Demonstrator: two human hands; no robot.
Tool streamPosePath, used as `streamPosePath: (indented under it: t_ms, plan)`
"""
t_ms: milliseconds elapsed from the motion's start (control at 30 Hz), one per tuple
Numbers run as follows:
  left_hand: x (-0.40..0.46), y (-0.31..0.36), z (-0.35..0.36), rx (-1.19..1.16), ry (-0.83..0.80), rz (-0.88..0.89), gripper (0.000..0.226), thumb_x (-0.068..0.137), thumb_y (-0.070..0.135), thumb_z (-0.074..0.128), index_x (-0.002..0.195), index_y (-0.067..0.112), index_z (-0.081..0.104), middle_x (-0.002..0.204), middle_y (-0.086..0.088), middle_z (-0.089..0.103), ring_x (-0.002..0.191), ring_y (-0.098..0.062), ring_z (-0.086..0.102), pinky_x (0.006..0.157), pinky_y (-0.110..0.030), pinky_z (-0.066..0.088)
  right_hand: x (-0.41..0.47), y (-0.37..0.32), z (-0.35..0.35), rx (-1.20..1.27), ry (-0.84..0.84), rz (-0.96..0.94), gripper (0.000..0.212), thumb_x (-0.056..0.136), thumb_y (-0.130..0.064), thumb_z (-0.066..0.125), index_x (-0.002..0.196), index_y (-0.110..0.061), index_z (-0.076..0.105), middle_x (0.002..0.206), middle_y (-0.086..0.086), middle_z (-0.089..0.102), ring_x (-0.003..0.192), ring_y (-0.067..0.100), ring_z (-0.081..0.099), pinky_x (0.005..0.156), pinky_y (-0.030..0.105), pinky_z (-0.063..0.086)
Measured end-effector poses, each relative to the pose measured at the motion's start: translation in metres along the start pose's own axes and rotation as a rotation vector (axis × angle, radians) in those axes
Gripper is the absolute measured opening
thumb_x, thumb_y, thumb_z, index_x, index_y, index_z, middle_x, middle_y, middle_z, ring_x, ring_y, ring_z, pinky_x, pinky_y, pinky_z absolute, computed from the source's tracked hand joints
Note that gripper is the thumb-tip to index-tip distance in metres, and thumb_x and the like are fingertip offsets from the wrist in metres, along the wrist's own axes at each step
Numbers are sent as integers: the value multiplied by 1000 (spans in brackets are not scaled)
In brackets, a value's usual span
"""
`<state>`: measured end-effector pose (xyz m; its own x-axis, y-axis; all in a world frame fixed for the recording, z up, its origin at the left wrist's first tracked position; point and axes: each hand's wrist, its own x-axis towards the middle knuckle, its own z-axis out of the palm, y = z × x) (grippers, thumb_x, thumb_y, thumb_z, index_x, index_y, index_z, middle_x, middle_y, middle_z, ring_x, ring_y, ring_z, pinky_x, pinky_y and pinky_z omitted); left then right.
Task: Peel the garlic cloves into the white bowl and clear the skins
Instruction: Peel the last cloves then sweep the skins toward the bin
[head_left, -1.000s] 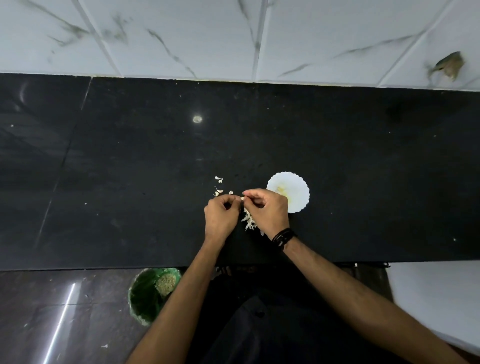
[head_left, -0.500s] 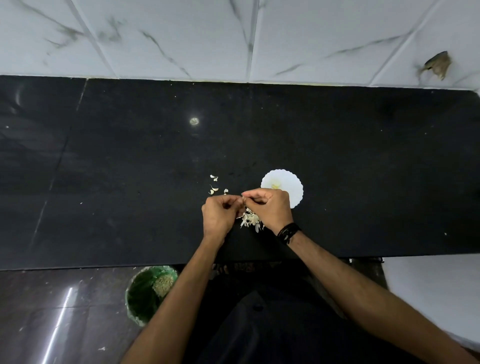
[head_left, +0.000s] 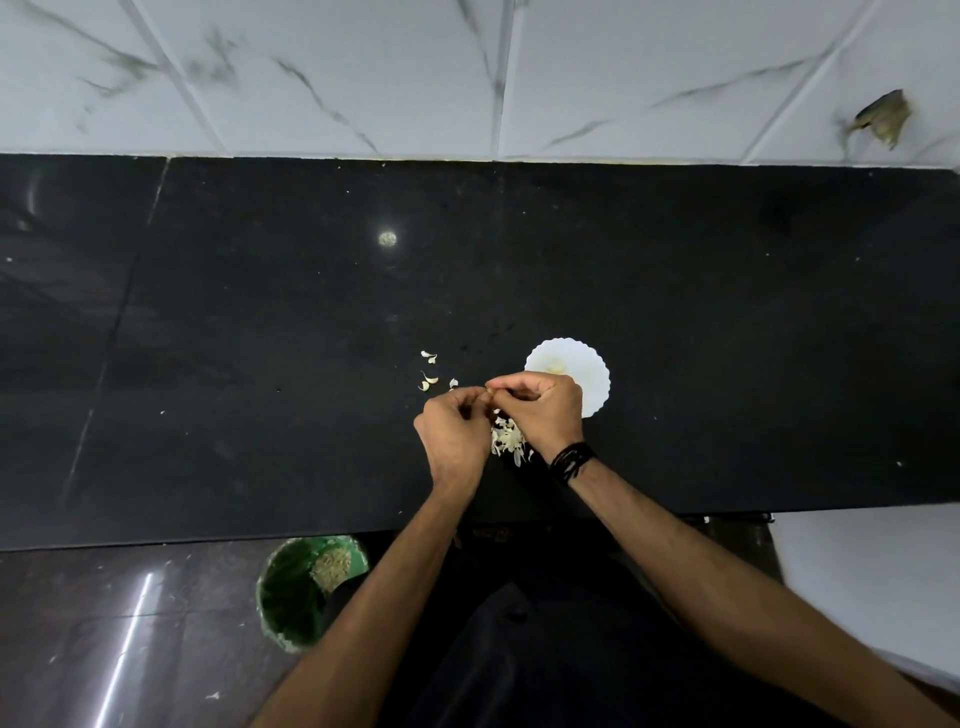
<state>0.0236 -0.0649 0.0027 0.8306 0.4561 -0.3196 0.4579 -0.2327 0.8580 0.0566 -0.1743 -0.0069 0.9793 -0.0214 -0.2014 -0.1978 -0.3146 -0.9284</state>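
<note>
We hold one garlic clove (head_left: 488, 399) between both hands just above the black counter (head_left: 727, 312). Our left hand (head_left: 454, 436) curls its fingers round it, and our right hand (head_left: 543, 410) pinches at it with thumb and forefinger; the clove itself is nearly hidden. It looks small and light, firm under a dry, papery skin, so we judge it best to grip the body and pick at a tip, where the skin lifts. Peeled, it may turn slippery. A pile of skins (head_left: 506, 439) lies under our hands, thin and flaky. A few unpeeled cloves (head_left: 428, 371) sit just left. The white bowl (head_left: 592, 374), scallop-edged, is just beside our right hand.
</note>
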Motion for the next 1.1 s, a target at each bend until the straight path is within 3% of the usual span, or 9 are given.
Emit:
streamPosePath:
  t_ms: [267, 367, 500, 667, 867, 1100]
  plan:
    - [8, -12, 1, -137, -61, -25, 10, 93, 15, 71, 86, 19, 77, 70, 3, 75, 68, -10, 74, 74, -33, 63, 1, 4, -2, 74, -38, 85, 16, 84, -13, 79, 99, -17, 80, 89, -5, 78, 85, 10, 74, 83, 26, 60]
    - [11, -13, 5, -231, -67, -86, 5, 91, 18, 75, 87, 18, 78, 71, 1, 76, 71, -16, 75, 75, -35, 63, -1, 4, 2, 194, -10, 176, 16, 83, -10, 80, 100, -13, 78, 90, 3, 78, 83, 19, 75, 83, 35, 61]
    - [13, -15, 4, -354, -116, -141, 4, 91, 11, 73, 90, 12, 77, 75, -4, 76, 67, -12, 71, 70, -29, 59, 0, 4, 2, 262, -17, 238, 13, 82, -10, 81, 96, -12, 79, 89, 6, 79, 86, 25, 76, 85, 46, 61]
    - [16, -20, 2, -357, -111, -130, 3, 90, 11, 75, 91, 11, 78, 78, -5, 77, 63, -8, 67, 67, -26, 56, 2, 0, 1, 180, -59, 178, 15, 87, -5, 76, 101, -9, 79, 91, 3, 79, 84, 18, 76, 85, 33, 61]
    - [19, -22, 0, -330, -66, -50, 2, 90, 17, 76, 90, 15, 77, 77, -3, 76, 68, -13, 70, 68, -26, 59, 5, -7, 2, 247, -110, 244, 16, 87, 0, 74, 103, -2, 77, 94, 11, 78, 88, 20, 76, 80, 25, 61]
    - [25, -22, -3, -355, -174, -8, 4, 93, 10, 70, 92, 12, 74, 74, 0, 73, 66, -5, 67, 65, -19, 54, 7, -6, -2, 255, -123, 251, 17, 82, 1, 79, 98, -1, 77, 92, 11, 78, 89, 25, 76, 85, 34, 61]
